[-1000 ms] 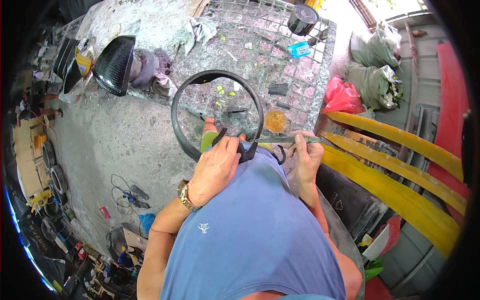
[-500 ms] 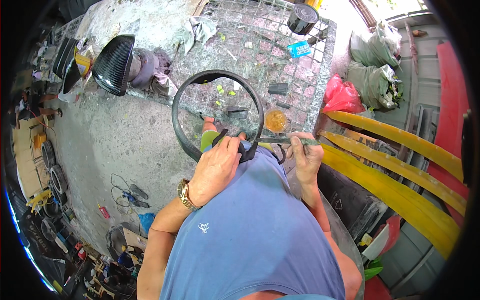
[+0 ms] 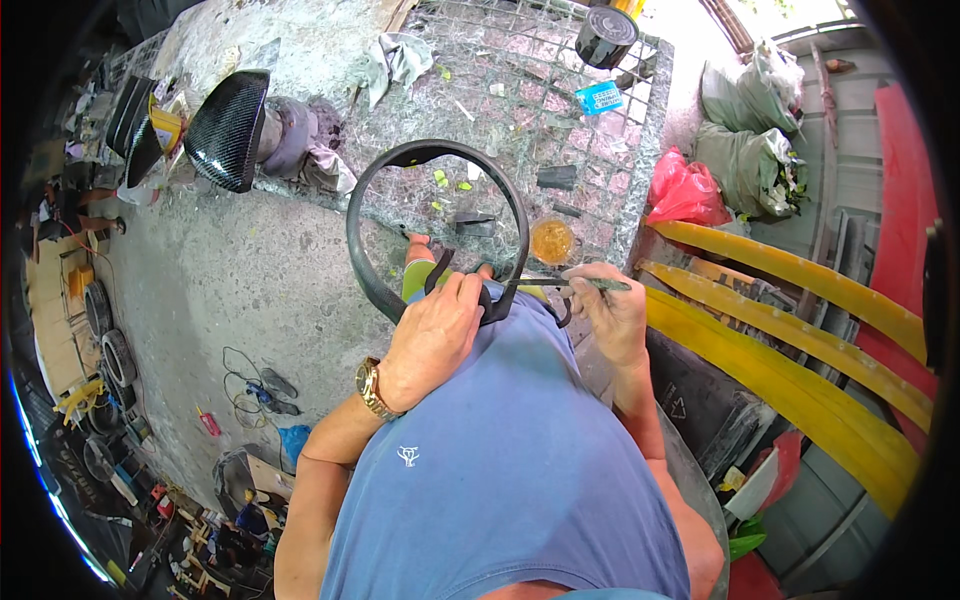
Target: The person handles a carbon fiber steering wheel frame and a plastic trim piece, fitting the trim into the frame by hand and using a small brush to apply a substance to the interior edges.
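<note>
A dark steering wheel [image 3: 521,225] rests against my blue shirt, its rim standing out over the worktable. My left hand [image 3: 437,335], with a gold watch at its wrist, is closed on the wheel's lower part near the black spokes. From the right, my right hand [image 3: 612,315] pinches a thin flat file-like tool [image 3: 545,283]. The tool's far end meets the inner right side of the wheel's lower part; the exact contact is too small to tell. Just beyond the tool stands a clear cup of amber liquid [image 3: 552,241].
On the stained, mesh-topped table [image 3: 520,120] lie dark blocks [image 3: 556,177], yellow-green scraps, a blue packet [image 3: 599,98], a black can [image 3: 607,38] and a rag [image 3: 400,62]. Glossy carbon-weave parts [image 3: 228,130] stand at left. Long yellow panels [image 3: 790,375] and filled bags [image 3: 745,165] occupy the right.
My right hand has shifted slightly left and the tool has turned more edge-on. The steering wheel has moved a touch to the right; my left hand keeps its hold.
</note>
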A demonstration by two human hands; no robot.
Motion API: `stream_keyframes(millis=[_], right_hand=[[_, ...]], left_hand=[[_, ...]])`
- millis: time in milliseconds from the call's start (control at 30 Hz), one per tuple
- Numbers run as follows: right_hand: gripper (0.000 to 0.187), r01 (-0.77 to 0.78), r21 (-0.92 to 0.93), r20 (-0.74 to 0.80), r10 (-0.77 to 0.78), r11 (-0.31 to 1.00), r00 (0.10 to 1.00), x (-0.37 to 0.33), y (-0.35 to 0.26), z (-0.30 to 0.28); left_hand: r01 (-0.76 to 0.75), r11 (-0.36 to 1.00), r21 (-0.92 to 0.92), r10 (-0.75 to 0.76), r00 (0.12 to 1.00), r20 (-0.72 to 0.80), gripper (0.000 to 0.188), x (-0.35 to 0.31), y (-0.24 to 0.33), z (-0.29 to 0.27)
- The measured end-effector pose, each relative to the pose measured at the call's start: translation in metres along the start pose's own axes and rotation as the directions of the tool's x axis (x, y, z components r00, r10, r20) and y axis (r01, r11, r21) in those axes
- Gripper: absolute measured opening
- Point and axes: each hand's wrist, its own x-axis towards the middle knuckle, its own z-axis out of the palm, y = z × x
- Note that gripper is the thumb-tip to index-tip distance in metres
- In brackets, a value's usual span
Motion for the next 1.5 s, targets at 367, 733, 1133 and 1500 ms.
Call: stream_keyframes(millis=[367,733,1133,1500], right_hand=[[0.009,0.051,0.057,0.196,-0.061,0.997,0.979,0.013,-0.002,-0.023],[0.016,0.212,-0.088,0.21,-0.189,0.973,0.959,0.013,-0.009,-0.01],[0.014,0.173,-0.15,0.241,-0.134,0.973,0.961,0.021,-0.025,-0.007],[0.012,0.254,-0.229,0.385,-0.152,0.94,0.91,0.036,-0.036,-0.002]], left_hand=[[-0.033,0.999,0.0,0.033,0.999,-0.012,0.033,0.003,-0.003,-0.002],[-0.022,1.0,0.008,0.022,1.0,-0.012,0.032,0.004,-0.003,-0.003],[0.002,0.999,0.042,-0.003,1.0,0.017,0.032,0.008,-0.001,-0.001],[0.003,0.998,0.055,-0.005,0.999,0.047,0.031,0.012,-0.004,-0.003]])
